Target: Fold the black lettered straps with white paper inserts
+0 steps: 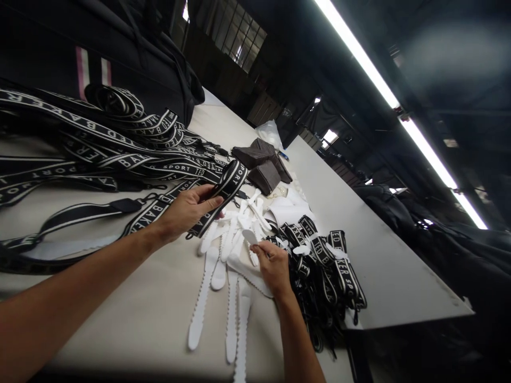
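My left hand (191, 207) grips a folded black-and-white lettered strap (229, 183), thumb on top, holding it over the table. To the right, my right hand (272, 263) pinches a white notched strip (250, 237) by one end, just above a loose pile of similar white strips (203, 298). Beyond my left hand spreads a tangled heap of long lettered straps (131, 159), some with black clips. Beside my right hand lie folded straps (319, 250) bundled with white strips around them.
Dark brown folded pieces (261, 165) and a clear plastic bag (269, 133) lie farther along the pale table (139, 319). A large black bag (131, 58) stands at the upper left. The table's edge runs down the right side.
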A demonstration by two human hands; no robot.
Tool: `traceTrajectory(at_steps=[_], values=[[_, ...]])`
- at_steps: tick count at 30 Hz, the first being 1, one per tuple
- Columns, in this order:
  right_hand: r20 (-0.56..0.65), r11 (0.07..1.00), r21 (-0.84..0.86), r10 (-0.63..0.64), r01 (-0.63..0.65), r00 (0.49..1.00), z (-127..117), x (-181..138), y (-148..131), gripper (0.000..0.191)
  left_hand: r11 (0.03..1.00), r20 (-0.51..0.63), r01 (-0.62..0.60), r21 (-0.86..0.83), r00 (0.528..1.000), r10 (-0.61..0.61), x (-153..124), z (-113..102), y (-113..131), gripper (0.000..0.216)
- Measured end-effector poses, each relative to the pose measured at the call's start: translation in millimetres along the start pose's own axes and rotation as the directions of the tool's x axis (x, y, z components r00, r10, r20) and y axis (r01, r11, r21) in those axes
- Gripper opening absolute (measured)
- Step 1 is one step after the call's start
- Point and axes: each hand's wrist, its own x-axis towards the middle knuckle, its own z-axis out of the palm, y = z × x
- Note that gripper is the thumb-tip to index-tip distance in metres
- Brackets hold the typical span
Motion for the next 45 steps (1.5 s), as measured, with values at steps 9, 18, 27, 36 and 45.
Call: traceTrajectory(at_steps=[9,18,27,36,45], values=[[-0.048,0.933,0.296,0.23,-0.206,0.972,14,29,1,0.031,0.997,0.064,0.076,-0.032,0.995,-0.074,-4,7,-7,0.054],[-0.119,0.979,-0.06,0.186,-0.194,0.975,-16,8,-22,0.019,0.997,0.024,0.061,-0.052,0.998,-0.06,-2,7,-5,0.05],[-0.026,0.831,-0.288,0.491,-0.476,0.871,-5,-146,-41,0.027,1.0,-0.013,-0.017,-0.009,1.0,0.017,-8,10,6,0.047],[-0.265,0.924,0.066,0.379,-0.376,0.887,-15,-70,-20,0.025,0.999,0.047,0.019,-0.032,0.999,-0.017,-11,13,0,0.049],[-0.163,0.971,-0.204,0.094,-0.127,0.982,16,-10,-14,0.028,1.0,-0.07,-0.009,-0.004,0.998,0.009,-3,4,6,0.052]])
